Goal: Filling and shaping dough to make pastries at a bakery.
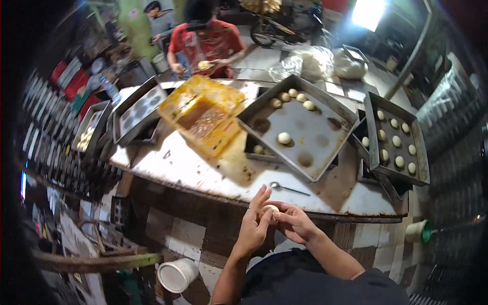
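A small pale dough ball (272, 208) is held between my two hands, just in front of the table's near edge. My left hand (254, 223) has its thumb pressed on the dough, the fingers rising behind it. Around the other side curl the fingers of my right hand (296, 223), its thumb also against the dough. A metal spoon (290, 189) lies on the white tabletop (203, 178) just beyond my fingers. Past it, a large metal tray (317, 145) holds several round dough balls, one of them alone near its middle (284, 138).
A yellow plastic container (168, 109) with brown crumbly filling (209, 124) stands left of the tray. More trays, one with dough balls (396, 141), sit at the right; others (137, 112) at the left. Across the table a person in red (206, 46) works. A white bucket (178, 275) is on the floor.
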Demonstrator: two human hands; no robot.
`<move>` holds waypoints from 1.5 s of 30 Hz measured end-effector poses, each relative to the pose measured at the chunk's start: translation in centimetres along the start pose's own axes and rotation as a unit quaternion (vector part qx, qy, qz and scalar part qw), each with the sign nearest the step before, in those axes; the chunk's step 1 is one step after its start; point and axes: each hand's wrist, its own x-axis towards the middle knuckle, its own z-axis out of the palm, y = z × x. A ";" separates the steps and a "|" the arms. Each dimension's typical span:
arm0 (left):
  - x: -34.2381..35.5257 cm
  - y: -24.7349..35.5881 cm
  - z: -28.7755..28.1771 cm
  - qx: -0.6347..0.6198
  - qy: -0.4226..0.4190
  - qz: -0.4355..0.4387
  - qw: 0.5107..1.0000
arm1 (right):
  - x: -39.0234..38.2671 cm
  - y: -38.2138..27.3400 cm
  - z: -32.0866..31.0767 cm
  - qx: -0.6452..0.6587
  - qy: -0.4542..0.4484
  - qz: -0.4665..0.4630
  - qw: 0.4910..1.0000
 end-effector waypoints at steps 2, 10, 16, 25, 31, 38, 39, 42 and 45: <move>3.5 -0.3 1.7 -0.068 0.004 -0.038 0.997 | 1.1 -4.0 -1.5 -0.004 0.015 -0.006 1.000; 15.3 -1.1 2.2 -0.027 0.079 -0.034 0.996 | 18.1 -21.3 -18.9 -0.740 0.173 -0.369 0.535; 12.6 -1.3 1.1 -0.009 0.150 -0.104 0.983 | 24.9 -28.9 -22.8 -0.680 0.380 -0.274 0.565; 8.9 -2.6 1.8 -0.088 0.156 -0.125 0.976 | 21.4 -20.3 -13.3 -0.583 0.126 -0.202 0.777; -0.1 -5.7 -2.7 -0.300 0.356 -0.092 0.880 | 7.5 -1.3 1.7 -0.682 -0.164 -0.316 0.639; -25.1 -8.6 -8.5 -0.354 0.497 0.061 0.790 | -1.2 9.1 4.4 -0.617 -0.224 -0.248 0.712; -28.1 -8.8 -8.6 -0.346 0.511 0.056 0.785 | -2.3 10.2 4.5 -0.624 -0.210 -0.220 0.720; -33.1 -6.9 -7.1 -0.339 0.508 0.037 0.791 | -4.7 13.2 6.0 -0.648 -0.211 -0.163 0.714; -33.9 -6.1 -5.5 -0.327 0.458 0.048 0.825 | -5.7 15.5 10.1 -0.628 -0.271 -0.159 0.712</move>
